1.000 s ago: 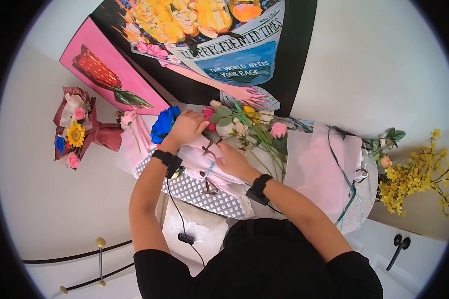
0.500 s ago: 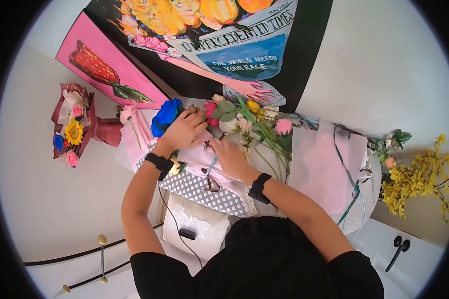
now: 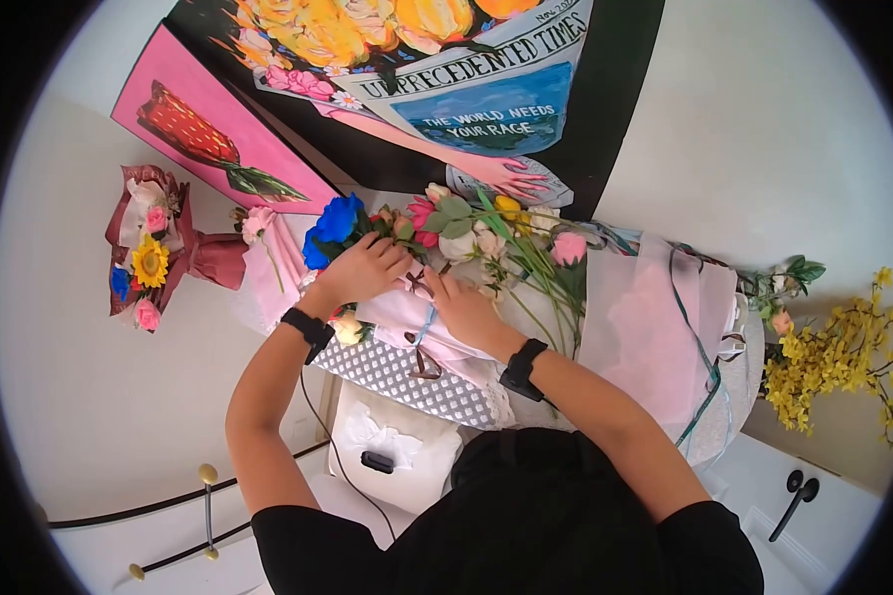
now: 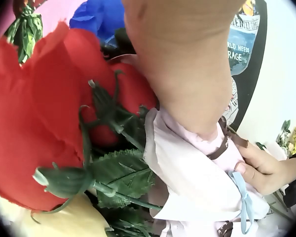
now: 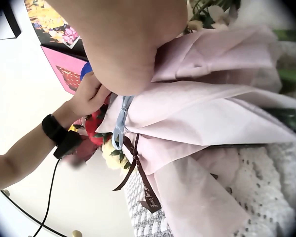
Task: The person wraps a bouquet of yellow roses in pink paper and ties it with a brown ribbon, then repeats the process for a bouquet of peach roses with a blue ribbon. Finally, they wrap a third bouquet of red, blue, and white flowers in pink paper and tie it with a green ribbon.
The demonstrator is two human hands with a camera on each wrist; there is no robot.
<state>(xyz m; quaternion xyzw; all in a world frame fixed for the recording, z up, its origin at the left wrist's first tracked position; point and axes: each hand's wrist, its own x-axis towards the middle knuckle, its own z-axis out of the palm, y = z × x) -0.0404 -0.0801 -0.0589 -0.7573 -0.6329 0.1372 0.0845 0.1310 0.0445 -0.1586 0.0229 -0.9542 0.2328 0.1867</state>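
A bouquet in pale pink wrapping paper (image 3: 392, 319) lies under both hands. My left hand (image 3: 365, 270) grips it near the flower end, its fingers bent over the far side. Close beside it my right hand (image 3: 468, 312) holds the wrapping, thumb (image 4: 241, 168) on the near side in the left wrist view. A light blue ribbon (image 4: 244, 197) and a printed brown ribbon (image 5: 135, 158) are tied round the paper. Big red roses (image 4: 34, 123), a blue flower (image 3: 335, 218) and a cream flower (image 5: 113, 157) stand out at the flower end. The right fingertips are partly hidden.
Loose stems with pink, white and yellow flowers (image 3: 506, 208) lie beyond the right hand. Pink sheets (image 3: 635, 337) with a green ribbon (image 3: 704, 369) are to the right. A patterned grey cloth (image 3: 407, 385) lies underneath. Paintings (image 3: 218, 149) lean behind; a red-wrapped bouquet (image 3: 154, 260) is at left.
The left hand's fingers have drawn in over the wrapping, and its forearm has swung out to the left. The right fingers have come closer to the left hand. The view has shifted slightly.
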